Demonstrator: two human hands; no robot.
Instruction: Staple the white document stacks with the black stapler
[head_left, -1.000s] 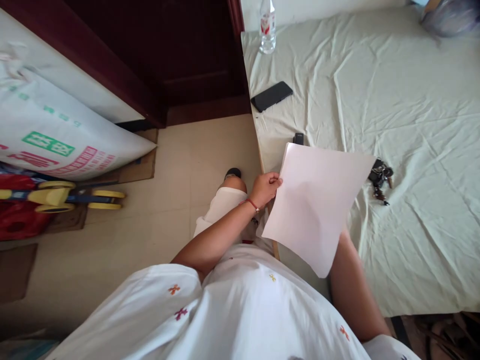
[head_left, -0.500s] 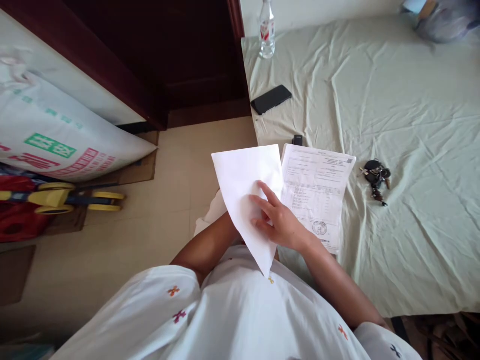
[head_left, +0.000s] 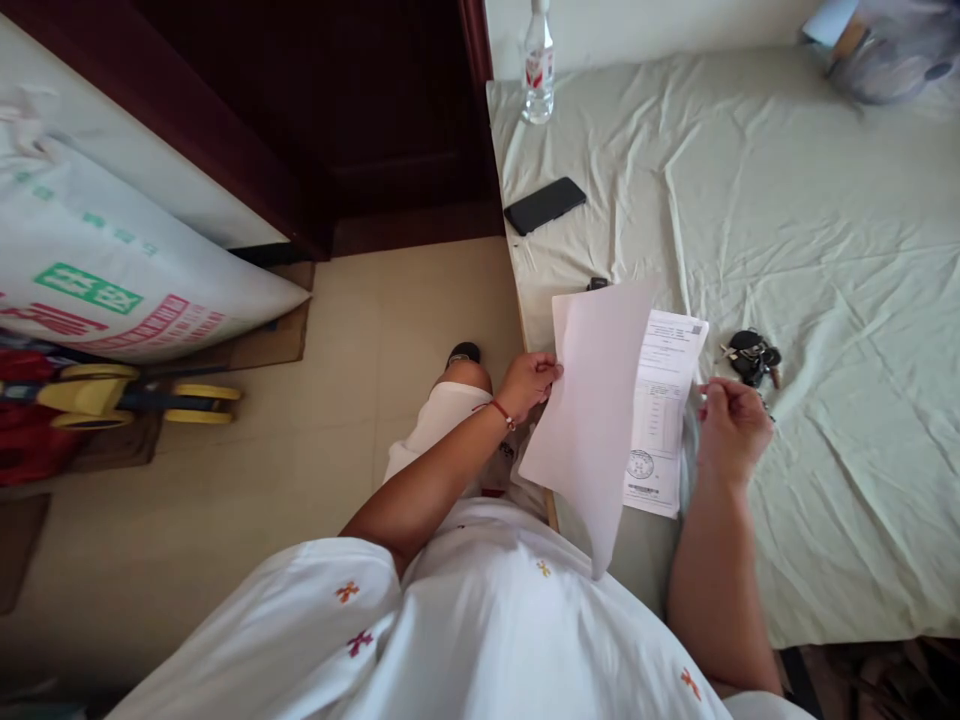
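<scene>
My left hand (head_left: 531,385) is closed on the left edge of a blank-looking sheet of paper (head_left: 589,410), which stands tilted and bends at its lower corner. Partly behind this sheet, a stack of printed papers (head_left: 660,400) lies on the cloth-covered surface, with a round stamp near its lower end. To the right of the stack, my right hand (head_left: 731,425) has its fingers curled and the tips pressed together. Whether anything is between those tips is too small to make out. A bunch of keys (head_left: 750,355) lies just beyond my right hand.
On the pale wrinkled cloth (head_left: 817,230) are a black phone (head_left: 545,205) and a clear bottle (head_left: 538,70). A small black object (head_left: 598,284) peeks out behind the sheet. Leftward on the floor are a big white sack (head_left: 127,260) and a yellow wheeled thing (head_left: 120,395).
My right hand has left the face of the sheet and moved right, its fingers closing. The sheet has swung right over part of the printed stack. My left hand, hidden before, now shows.
</scene>
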